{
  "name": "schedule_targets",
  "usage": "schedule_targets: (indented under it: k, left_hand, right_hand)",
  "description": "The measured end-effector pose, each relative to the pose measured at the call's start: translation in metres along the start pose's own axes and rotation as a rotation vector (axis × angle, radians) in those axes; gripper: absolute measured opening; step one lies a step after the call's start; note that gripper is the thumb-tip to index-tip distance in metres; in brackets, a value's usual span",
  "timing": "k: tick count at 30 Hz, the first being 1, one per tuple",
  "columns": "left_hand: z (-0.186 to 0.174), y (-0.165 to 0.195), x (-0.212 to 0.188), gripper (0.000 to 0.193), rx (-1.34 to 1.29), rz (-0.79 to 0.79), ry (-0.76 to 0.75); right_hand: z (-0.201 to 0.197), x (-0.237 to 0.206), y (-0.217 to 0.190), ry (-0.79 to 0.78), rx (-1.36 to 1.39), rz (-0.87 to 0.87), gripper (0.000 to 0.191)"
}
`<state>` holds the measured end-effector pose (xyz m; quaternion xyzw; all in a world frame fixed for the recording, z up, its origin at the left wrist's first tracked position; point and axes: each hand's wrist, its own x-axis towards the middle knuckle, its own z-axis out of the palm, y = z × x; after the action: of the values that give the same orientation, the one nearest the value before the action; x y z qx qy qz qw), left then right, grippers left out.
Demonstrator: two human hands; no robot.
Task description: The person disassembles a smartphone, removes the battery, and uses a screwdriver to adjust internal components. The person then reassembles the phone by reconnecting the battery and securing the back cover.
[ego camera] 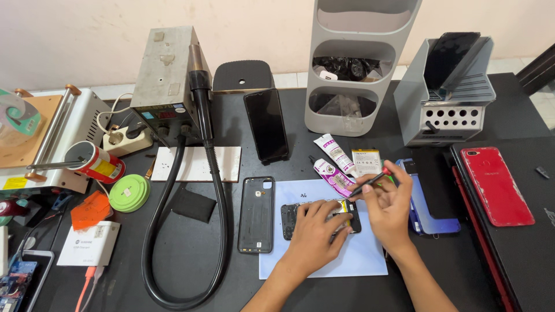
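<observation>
Black bench (191, 271) w/ pale mat (370, 260) under opened phone (289, 221), both hands on it.

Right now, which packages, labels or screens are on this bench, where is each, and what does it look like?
Two glue tubes: above the light blue mat, white and purple, printed.
Battery: right of the tubes, flat, white and yellow label.
Spray can: far left, on its side, red with yellow label.
White box: lower left, flat, small dark label.
Phone: upright at centre, dark blank screen.
Station display: small, red, on the grey unit.
</observation>
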<state>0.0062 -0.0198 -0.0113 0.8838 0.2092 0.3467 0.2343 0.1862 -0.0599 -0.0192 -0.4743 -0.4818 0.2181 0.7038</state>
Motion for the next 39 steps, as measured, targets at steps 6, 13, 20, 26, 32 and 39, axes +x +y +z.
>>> schedule_targets:
  k: [6,13,20,26,32,39]
  left_hand:
    - [0.004,-0.006,0.002,0.019,-0.155,-0.149,0.199]
    - [0.005,-0.009,0.004,0.015,-0.219,-0.239,0.225]
    - [0.011,-0.014,0.003,0.011,-0.204,-0.240,0.270]
    - [0.012,-0.017,0.001,0.010,-0.198,-0.249,0.289]
    - [0.011,-0.018,0.002,0.011,-0.206,-0.305,0.292]
    - [0.008,-0.019,-0.001,0.010,-0.213,-0.356,0.302]
  right_hand:
    - [-0.001,0.004,-0.004,0.062,0.164,0.165,0.059]
    - [0.005,0.001,-0.003,0.046,0.239,0.235,0.060]
    - [0.006,-0.001,-0.003,0.033,0.212,0.218,0.059]
    - [0.009,-0.004,-0.006,-0.014,0.182,0.135,0.059]
    - [0.015,-0.005,-0.002,-0.012,0.123,0.062,0.059]
    - [0.020,-0.011,0.001,0.029,0.048,0.010,0.067]
